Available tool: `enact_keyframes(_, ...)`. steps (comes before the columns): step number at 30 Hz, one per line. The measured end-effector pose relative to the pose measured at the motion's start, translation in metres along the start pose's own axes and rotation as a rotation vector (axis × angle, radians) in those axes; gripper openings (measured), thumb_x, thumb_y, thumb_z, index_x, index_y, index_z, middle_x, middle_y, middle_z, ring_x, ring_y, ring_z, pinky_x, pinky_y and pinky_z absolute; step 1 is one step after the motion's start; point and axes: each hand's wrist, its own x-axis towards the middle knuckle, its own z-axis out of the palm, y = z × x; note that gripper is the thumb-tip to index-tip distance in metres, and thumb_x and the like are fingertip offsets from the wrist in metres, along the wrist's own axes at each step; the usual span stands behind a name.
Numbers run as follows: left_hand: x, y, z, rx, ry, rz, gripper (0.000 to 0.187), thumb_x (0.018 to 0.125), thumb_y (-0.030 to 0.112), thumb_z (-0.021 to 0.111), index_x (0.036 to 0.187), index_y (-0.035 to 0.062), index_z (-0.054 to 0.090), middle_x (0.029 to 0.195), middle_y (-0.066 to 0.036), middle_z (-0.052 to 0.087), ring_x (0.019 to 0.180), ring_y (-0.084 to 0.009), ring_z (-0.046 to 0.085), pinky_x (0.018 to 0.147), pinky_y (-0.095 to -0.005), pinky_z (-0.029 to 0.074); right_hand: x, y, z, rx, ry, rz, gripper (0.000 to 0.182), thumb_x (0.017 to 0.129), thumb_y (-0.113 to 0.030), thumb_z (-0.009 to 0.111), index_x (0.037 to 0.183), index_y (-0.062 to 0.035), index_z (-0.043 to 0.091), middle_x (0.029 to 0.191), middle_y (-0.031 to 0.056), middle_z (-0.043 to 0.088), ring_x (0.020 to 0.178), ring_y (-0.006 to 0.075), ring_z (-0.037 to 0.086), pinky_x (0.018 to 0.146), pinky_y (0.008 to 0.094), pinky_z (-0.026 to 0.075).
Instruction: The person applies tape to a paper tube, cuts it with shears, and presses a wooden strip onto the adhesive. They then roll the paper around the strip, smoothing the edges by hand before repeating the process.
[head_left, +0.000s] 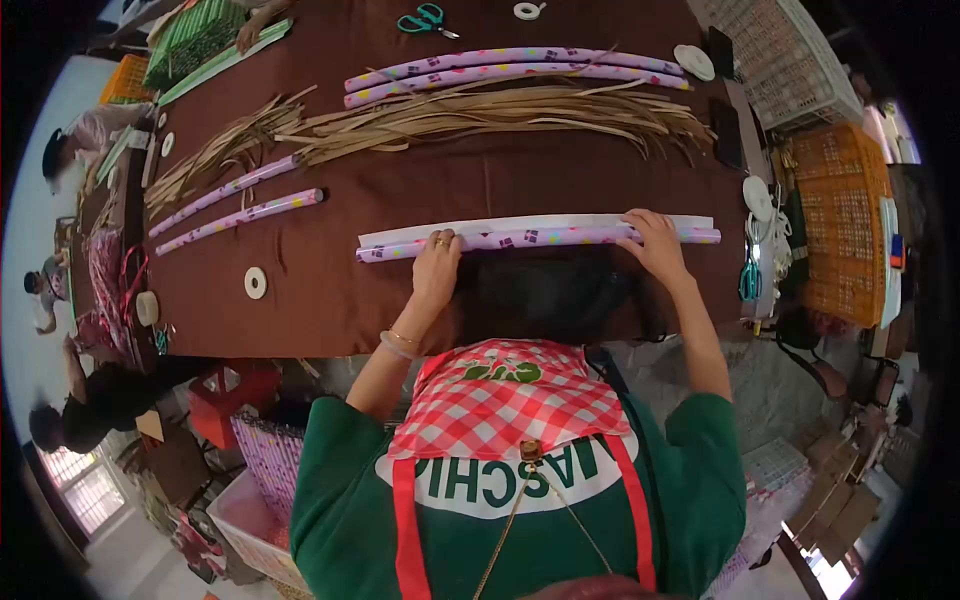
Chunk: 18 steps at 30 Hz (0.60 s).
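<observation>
A roll of purple patterned wrapping paper lies crosswise on the table in front of me, with a white strip of its edge showing along the far side. My left hand is on the roll's left part, fingers bent together over the top. Toward the right end, my right hand grips it, with the thumb on the near side and the fingers reaching over. A dark, translucent sheet-like patch lies between my forearms, close to the table edge.
Beyond the roll stretches a bundle of brown flat strips, with two finished-looking purple rolls behind. Two more rolls lie left, above a tape roll. Scissors sit at the right edge, beside orange crates. People work at left.
</observation>
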Motion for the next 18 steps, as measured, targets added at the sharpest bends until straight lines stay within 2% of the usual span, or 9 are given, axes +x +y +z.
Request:
enact_keyframes(5, -0.001, -0.001, 0.000, 0.002, -0.027, 0.022, 0.027, 0.073, 0.008, 0.053, 0.098, -0.0003, 0.049, 0.103, -0.014, 0.049, 0.096, -0.0264, 0.048, 0.082, -0.0330, 0.042, 0.028, -0.022, -0.009, -0.010, 0.014, -0.102, 0.029, 0.078, -0.024, 0.060, 0.102, -0.0087, 0.057, 0.101, 0.0050, 0.054, 0.099, 0.0249, 0.048, 0.088, 0.0364, 0.034)
enact_keyframes(10, -0.004, 0.001, -0.003, -0.092, -0.061, -0.030, 0.035, 0.070, 0.007, 0.060, 0.103, 0.0006, 0.048, 0.104, -0.014, 0.049, 0.099, -0.0296, 0.047, 0.085, -0.0365, 0.041, 0.082, -0.042, 0.003, 0.025, 0.033, -0.224, 0.017, 0.079, -0.021, 0.059, 0.092, -0.0094, 0.058, 0.094, 0.0031, 0.055, 0.093, 0.0224, 0.050, 0.085, 0.0352, 0.035)
enact_keyframes(11, -0.005, 0.000, -0.001, -0.067, -0.061, -0.011, 0.036, 0.070, 0.008, 0.060, 0.103, 0.0003, 0.048, 0.104, -0.014, 0.048, 0.099, -0.0297, 0.047, 0.086, -0.0366, 0.040, 0.096, -0.049, 0.009, 0.047, 0.050, -0.216, 0.014, 0.079, -0.021, 0.059, 0.087, -0.0093, 0.059, 0.090, 0.0030, 0.056, 0.090, 0.0221, 0.052, 0.083, 0.0345, 0.036)
enact_keyframes(14, -0.006, 0.002, -0.010, -0.112, 0.008, 0.005, 0.037, 0.071, 0.010, 0.060, 0.104, -0.0007, 0.048, 0.105, -0.015, 0.048, 0.101, -0.0298, 0.046, 0.089, -0.0367, 0.039, 0.140, -0.063, 0.028, 0.121, 0.050, -0.153, 0.012, 0.078, -0.021, 0.060, 0.084, -0.0098, 0.060, 0.090, 0.0040, 0.057, 0.088, 0.0225, 0.052, 0.080, 0.0351, 0.037)
enact_keyframes(17, -0.011, 0.001, -0.012, -0.103, 0.056, 0.009, 0.038, 0.072, 0.013, 0.058, 0.106, -0.0007, 0.048, 0.109, -0.015, 0.047, 0.106, -0.0292, 0.044, 0.092, -0.0359, 0.037, 0.186, -0.072, 0.054, 0.018, 0.216, -0.140, 0.013, 0.076, -0.021, 0.063, 0.083, -0.0098, 0.060, 0.084, 0.0041, 0.055, 0.084, 0.0234, 0.051, 0.075, 0.0370, 0.037)
enact_keyframes(18, -0.013, 0.001, -0.014, -0.101, 0.060, 0.003, 0.038, 0.072, 0.013, 0.058, 0.106, -0.0007, 0.048, 0.109, -0.015, 0.047, 0.106, -0.0292, 0.044, 0.092, -0.0359, 0.037, 0.197, -0.072, 0.060, 0.018, 0.215, -0.147, 0.013, 0.076, -0.021, 0.063, 0.083, -0.0098, 0.060, 0.084, 0.0041, 0.055, 0.084, 0.0234, 0.051, 0.075, 0.0370, 0.037)
